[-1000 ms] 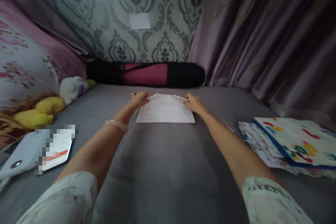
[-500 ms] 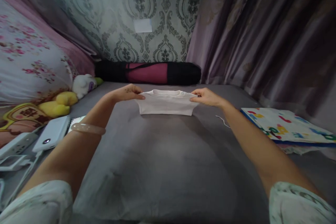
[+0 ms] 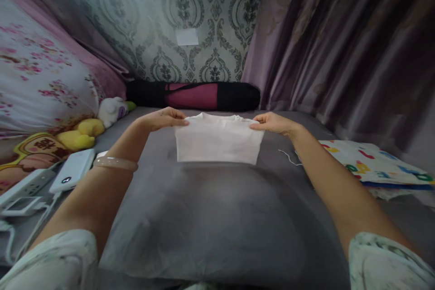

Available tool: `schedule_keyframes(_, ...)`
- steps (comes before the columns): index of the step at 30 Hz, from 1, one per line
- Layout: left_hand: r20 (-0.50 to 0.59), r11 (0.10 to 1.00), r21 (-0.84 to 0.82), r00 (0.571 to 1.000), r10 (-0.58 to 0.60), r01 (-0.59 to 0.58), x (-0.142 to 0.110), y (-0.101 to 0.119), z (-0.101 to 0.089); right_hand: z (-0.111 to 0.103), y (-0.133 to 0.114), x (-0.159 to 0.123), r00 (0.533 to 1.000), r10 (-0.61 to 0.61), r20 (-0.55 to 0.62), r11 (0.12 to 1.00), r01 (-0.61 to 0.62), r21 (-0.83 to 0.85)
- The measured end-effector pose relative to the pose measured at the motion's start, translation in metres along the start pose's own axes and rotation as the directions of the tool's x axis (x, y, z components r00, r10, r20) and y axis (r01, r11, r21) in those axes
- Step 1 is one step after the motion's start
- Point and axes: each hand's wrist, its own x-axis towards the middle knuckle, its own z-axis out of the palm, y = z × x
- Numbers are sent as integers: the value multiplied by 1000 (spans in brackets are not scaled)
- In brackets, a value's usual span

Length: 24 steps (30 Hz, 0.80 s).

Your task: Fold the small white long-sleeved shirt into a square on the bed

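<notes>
A small white shirt (image 3: 217, 140) hangs stretched between my two hands over the grey bed sheet (image 3: 217, 226). Its neckline faces up and its lower edge is straight. My left hand (image 3: 166, 118) pinches the shirt's upper left corner between thumb and fingers. At the upper right corner, my right hand (image 3: 272, 123) grips the cloth in the same way. A pale bangle (image 3: 115, 163) circles my left forearm. The back of the shirt is hidden from me.
A black and maroon rolled bag (image 3: 192, 96) lies along the patterned wall. To the left are plush toys (image 3: 81, 133), a white power bank (image 3: 73, 170) and a power strip (image 3: 30, 186) with cables. Folded colourful cloth (image 3: 374, 163) and a thin white cord (image 3: 288, 157) lie right.
The shirt has swung from a flatter tilt to facing me more, so more of its front shows and its lower edge appears lower. Both hands keep their grip, slightly wider apart.
</notes>
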Motion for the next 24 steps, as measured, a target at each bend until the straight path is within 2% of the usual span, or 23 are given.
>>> schedule_keyframes(2,-166,998,-10,984,58,-60,9,-5,5,2,4,9,985,-91,-147,993,79,-86)
schedule_keyframes(3,-265,996,8,960,88,-89,13,-9,7,3,6,14,959,-154,-238,981,121,-151)
schedule_keyframes(5,-436,989,99,888,145,-113,18,-19,14,9,15,20,874,-302,-381,931,186,-313)
schedule_keyframes(7,-513,967,235,833,207,-96,18,-31,25,18,28,21,806,-435,-402,854,226,-469)
schedule_keyframes(8,-505,949,303,830,238,-87,16,-38,32,24,37,20,796,-480,-368,811,242,-533)
schedule_keyframes(10,-418,904,415,861,290,-103,5,-51,49,39,57,12,812,-521,-261,732,269,-625)
schedule_keyframes(13,-244,845,506,911,331,-172,-18,-65,79,65,85,-9,851,-508,-135,653,278,-705)
schedule_keyframes(16,-130,815,535,932,339,-223,-41,-72,102,88,102,-30,868,-495,-49,604,303,-737)
schedule_keyframes(20,-40,802,541,945,325,-253,-58,-79,117,100,108,-45,891,-453,-15,600,293,-745)
schedule_keyframes(24,-36,817,529,955,294,-231,-63,-89,118,97,105,-49,923,-383,38,621,288,-729)
